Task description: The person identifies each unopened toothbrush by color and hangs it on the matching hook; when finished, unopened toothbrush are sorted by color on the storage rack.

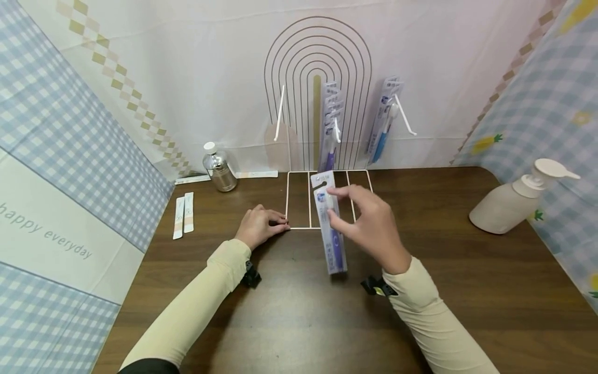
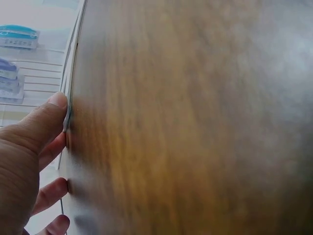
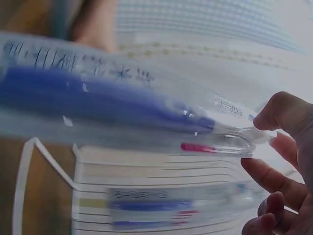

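Observation:
My right hand (image 1: 357, 213) pinches a packaged purple toothbrush (image 1: 329, 224) by its upper part and holds it above the table, in front of a white wire display rack (image 1: 317, 98). In the right wrist view the blister pack (image 3: 122, 107) crosses the frame, with my fingertips (image 3: 281, 115) on its end. My left hand (image 1: 261, 224) rests on the table with its fingers against the front left corner of the rack's base frame (image 1: 299, 227); the left wrist view shows my fingertips (image 2: 56, 105) touching the white wire (image 2: 68, 98). More packaged toothbrushes (image 1: 330, 122) hang on the rack's hooks.
A small clear bottle (image 1: 218, 167) stands at the back left and two narrow sachets (image 1: 183, 215) lie at the left. A cream pump bottle (image 1: 516, 200) lies at the right. Blue packaged toothbrushes (image 1: 384, 119) hang on the right hook. Patterned cloth walls surround the brown table (image 1: 299, 311).

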Demonstrator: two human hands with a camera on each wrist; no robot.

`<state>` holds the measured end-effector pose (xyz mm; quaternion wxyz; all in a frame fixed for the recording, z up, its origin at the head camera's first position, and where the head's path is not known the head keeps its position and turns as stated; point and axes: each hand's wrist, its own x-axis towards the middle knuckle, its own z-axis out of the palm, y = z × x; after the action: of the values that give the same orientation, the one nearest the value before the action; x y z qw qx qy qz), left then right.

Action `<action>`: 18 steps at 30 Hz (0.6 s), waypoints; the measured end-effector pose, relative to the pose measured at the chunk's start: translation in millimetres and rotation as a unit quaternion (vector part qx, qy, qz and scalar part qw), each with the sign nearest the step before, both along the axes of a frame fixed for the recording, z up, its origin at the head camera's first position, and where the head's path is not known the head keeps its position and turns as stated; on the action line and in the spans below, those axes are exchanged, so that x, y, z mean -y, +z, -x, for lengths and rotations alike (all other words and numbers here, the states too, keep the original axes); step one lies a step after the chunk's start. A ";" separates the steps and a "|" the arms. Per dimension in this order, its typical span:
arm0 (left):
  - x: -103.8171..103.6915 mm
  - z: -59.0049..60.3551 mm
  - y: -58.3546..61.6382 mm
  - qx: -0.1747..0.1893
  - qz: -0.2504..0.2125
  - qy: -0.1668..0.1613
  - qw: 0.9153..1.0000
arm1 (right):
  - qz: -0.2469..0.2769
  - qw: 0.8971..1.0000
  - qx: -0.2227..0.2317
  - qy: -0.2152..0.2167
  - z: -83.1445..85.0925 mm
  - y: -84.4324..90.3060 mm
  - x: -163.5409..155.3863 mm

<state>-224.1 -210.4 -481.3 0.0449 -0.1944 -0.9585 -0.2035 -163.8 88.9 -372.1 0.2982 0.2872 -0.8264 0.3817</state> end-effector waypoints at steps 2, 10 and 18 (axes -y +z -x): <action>0.4 -0.5 0.0 -0.001 0.002 0.001 1.000 | 0.015 1.000 -0.019 0.001 1.8 11.3 -5.2; -0.3 -1.1 0.0 0.005 0.005 0.006 1.000 | 0.059 0.996 -0.053 -0.031 13.5 41.4 -16.3; -0.6 -0.9 -0.5 0.006 0.008 0.007 1.000 | 0.078 0.995 -0.043 -0.040 26.5 44.4 -13.0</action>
<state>-223.2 -209.8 -481.8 0.0391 -0.1864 -0.9618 -0.1969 -190.3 101.9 -327.6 0.3700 0.2458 -0.7914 0.4199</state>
